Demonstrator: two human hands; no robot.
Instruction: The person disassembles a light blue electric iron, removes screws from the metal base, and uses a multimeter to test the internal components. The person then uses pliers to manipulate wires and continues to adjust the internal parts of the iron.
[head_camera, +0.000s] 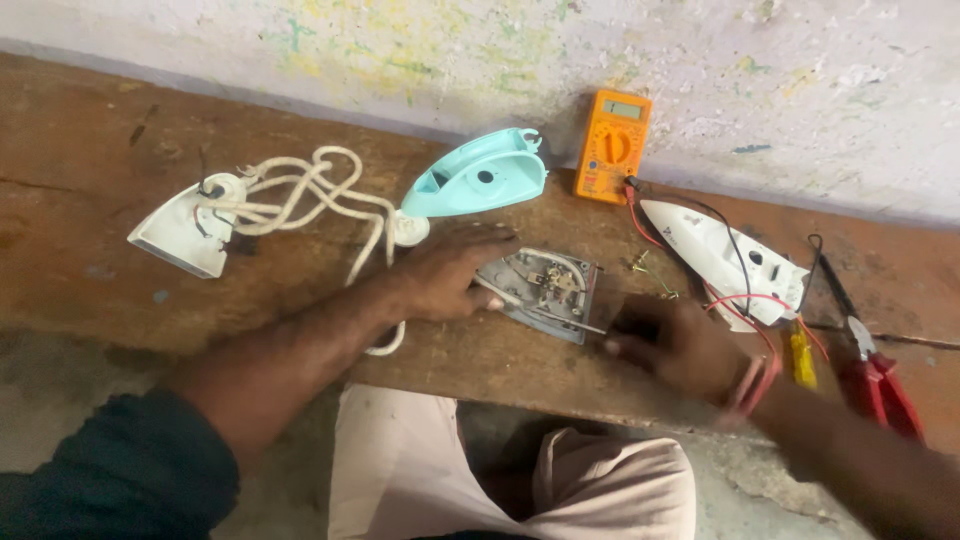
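Observation:
A grey metal iron soleplate with its inner parts exposed lies on the wooden bench. My left hand rests on the plate's left end, fingers spread over its tip. My right hand grips the plate's right end, fingers curled around something dark that I cannot make out. A light blue iron cover lies just behind the plate.
An orange multimeter leans on the wall, its red and black leads running over a white iron body. Red-handled pliers and a yellow screwdriver lie at right. A white cord and white housing lie left.

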